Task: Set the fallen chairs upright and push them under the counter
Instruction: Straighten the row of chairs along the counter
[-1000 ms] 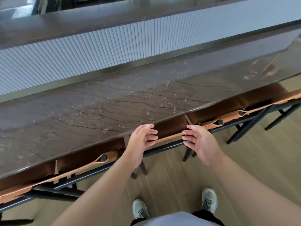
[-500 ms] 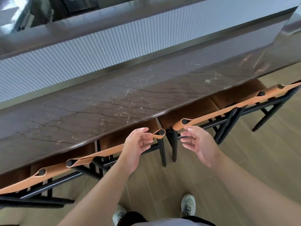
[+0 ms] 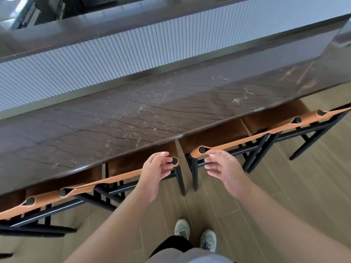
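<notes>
hands off the chairs at the counter

since half a second earlier the view had drifted a little further right along the counter (image 3: 133, 118), and both hands had kept almost the same pose in front of the chair backs. the left hand (image 3: 154, 170) hung with loosely curled fingers just beside the black post end of the left middle chair (image 3: 121, 179); whether the fingertips touched its tan strap could not be told, and nothing was gripped. the right hand (image 3: 225, 168) hovered with relaxed, spread fingers just below the strap of the right middle chair (image 3: 237, 142), holding nothing.

no containers showed anywhere.

four chairs stood upright in a row, seats tucked under the dark marble edge: the two middle ones, a far left chair (image 3: 28, 204) and a far right chair (image 3: 326, 113). only the tan back straps and black legs stuck out past the counter. a narrow gap lay between the two middle chairs, straight ahead of the hands.

behind the marble top ran a white ribbed panel (image 3: 114, 59). below, two pale sneakers (image 3: 195, 236) stood on the wood-look floor (image 3: 284, 186), well back from the chair legs.
</notes>
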Demonstrator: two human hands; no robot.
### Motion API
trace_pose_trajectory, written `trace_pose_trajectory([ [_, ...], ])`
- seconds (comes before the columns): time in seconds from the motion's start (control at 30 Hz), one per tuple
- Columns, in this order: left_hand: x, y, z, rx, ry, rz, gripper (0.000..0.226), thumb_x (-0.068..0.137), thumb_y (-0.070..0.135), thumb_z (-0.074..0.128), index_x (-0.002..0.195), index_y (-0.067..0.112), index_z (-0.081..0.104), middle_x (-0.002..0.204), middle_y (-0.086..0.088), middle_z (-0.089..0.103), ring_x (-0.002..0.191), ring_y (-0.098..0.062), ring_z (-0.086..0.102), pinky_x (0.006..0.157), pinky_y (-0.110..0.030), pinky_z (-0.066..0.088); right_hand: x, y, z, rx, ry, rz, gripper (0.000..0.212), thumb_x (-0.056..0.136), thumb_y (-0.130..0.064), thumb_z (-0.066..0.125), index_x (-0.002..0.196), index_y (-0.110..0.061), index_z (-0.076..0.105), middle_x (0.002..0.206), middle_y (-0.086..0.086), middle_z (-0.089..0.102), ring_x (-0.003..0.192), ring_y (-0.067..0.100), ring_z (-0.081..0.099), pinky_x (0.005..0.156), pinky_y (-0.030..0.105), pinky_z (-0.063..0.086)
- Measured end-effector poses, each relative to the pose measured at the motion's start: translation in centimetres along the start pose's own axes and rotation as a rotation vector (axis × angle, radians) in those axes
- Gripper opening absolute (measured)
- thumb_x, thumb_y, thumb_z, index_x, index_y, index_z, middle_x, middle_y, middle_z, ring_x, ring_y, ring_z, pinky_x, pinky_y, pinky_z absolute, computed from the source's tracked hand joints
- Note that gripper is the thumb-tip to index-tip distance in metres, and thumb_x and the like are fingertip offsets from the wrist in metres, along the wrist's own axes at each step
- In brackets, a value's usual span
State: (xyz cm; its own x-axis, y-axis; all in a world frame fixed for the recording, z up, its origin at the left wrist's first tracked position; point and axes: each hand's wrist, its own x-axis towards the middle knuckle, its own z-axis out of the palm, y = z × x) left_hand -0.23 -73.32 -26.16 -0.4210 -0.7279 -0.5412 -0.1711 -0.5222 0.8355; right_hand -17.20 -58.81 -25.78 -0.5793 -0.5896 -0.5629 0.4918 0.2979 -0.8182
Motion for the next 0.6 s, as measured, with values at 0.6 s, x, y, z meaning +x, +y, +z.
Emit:
trace_pose_trajectory([
  [0.6, 3.7, 0.5, 4.8, 0.011, -0.142, -0.008, 0.019, 0.097, 0.027, 0.056, 0.107, 0.019, 0.069, 0.094, -0.002, 0.075, 0.083, -0.015, 0.069, 0.084, -0.035, 0.054, 3.1, -2.4, -2.5, -0.201, 0.103, -0.052, 0.013, 0.098, -0.019, 0.057, 0.105, -0.019, 0.067, 0.1, 0.004, 0.072, 0.089, 0.017, 0.07, 0.076, 0.029, 0.055],
])
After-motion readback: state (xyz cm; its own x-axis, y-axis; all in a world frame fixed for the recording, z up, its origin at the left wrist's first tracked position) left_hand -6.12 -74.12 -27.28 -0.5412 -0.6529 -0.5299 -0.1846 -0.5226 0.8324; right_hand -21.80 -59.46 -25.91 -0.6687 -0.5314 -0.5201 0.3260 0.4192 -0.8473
